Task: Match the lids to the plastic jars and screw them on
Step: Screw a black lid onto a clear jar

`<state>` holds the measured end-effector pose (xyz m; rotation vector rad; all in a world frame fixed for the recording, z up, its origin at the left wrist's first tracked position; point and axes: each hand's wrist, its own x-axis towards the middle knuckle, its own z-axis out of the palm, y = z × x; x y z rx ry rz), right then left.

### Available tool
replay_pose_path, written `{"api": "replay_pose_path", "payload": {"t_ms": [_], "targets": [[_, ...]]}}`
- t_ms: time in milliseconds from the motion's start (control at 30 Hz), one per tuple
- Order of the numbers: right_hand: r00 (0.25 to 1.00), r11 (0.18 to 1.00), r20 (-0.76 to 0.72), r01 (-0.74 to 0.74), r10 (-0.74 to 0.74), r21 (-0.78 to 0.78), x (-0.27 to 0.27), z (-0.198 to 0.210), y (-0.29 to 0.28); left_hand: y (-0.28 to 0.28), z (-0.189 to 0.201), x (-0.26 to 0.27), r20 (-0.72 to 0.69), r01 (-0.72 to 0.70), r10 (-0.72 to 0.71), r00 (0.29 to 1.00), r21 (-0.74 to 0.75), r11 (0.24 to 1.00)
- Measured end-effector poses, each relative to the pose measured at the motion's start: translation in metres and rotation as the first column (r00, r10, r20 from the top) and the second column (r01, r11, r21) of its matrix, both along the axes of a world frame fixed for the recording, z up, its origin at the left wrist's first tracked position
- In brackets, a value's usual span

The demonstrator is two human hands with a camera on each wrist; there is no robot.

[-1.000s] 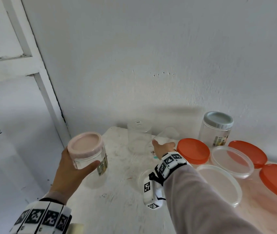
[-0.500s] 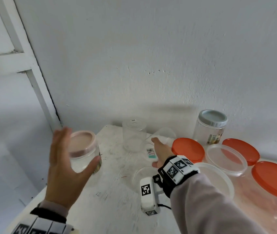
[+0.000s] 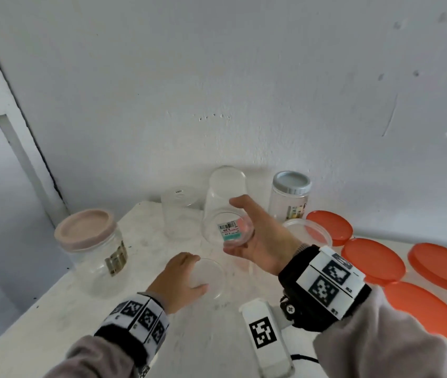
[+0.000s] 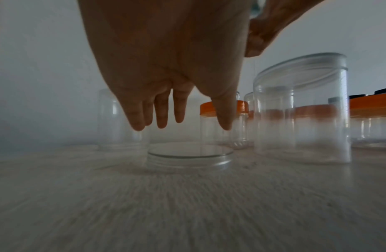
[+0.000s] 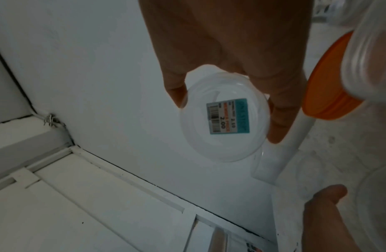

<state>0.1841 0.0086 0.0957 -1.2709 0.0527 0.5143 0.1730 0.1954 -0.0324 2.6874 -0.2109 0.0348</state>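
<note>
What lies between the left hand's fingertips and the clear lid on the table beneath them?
Nothing: in the left wrist view the left hand hangs open above the clear lid, its fingertips apart from it, only air between.

Soft, even daylight fills the head view, faint shadows on the wall (image 3: 244,77). Both wrist views are dimmer; the desk (image 4: 187,204) smears with streaky blur toward its near edge.

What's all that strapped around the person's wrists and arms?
Both hands are bare. The left hand has a wristband of white blocks printed with black square code patterns, on a black strap. The right hand wears the same kind of band, plus a white box with another black code mark hanging under the wrist and a thin black cable trailing from it. Both sleeves are pale greyish-pink.
</note>
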Motion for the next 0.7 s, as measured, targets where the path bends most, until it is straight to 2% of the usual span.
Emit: {"api": "replay_pose_path", "payload": {"t_ms": [100, 200, 333, 400, 500, 567, 633, 700], "targets": [[1.0, 0.999, 0.004, 0.005, -0.005, 0.041, -0.014, 0.004, -0.031, -0.015, -0.001, 0.007, -0.153, 0.0, 0.019, 0.988, 0.121, 0.993], [0.999, 0.999, 0.043, 0.012, -0.014, 0.046, -0.028, 0.003, -0.064, -0.025, -0.004, 0.009, -0.231, -0.002, 0.046, 0.972, 0.183, 0.983], [0.997, 0.998, 0.072, 0.018, -0.023, 0.066, -0.046, -0.003, -0.114, -0.035, -0.006, 0.005, -0.25, -0.021, 0.093, 0.964, 0.277, 0.961], [0.995, 0.999, 0.095, 0.021, -0.025, 0.041, -0.056, -0.008, -0.139, -0.037, -0.005, 0.002, -0.227, -0.06, 0.124, 0.966, 0.268, 0.961], [0.991, 0.998, 0.122, 0.055, -0.054, -0.005, -0.077, -0.015, -0.18, -0.044, 0.004, -0.001, -0.137, -0.161, 0.179, 0.974, 0.136, 0.978], [0.989, 0.996, 0.128, 0.077, -0.07, -0.048, -0.092, -0.021, -0.204, -0.05, 0.015, -0.003, 0.018, -0.201, 0.202, 0.979, -0.038, 0.979], [0.986, 0.99, 0.129, 0.119, -0.107, -0.082, -0.107, -0.03, -0.229, -0.067, 0.03, -0.007, 0.202, -0.177, 0.204, 0.958, -0.142, 0.974], [0.982, 0.984, 0.124, 0.155, -0.143, -0.089, -0.123, -0.036, -0.253, -0.091, 0.047, -0.014, 0.324, -0.098, 0.15, 0.934, -0.172, 0.98]]}}
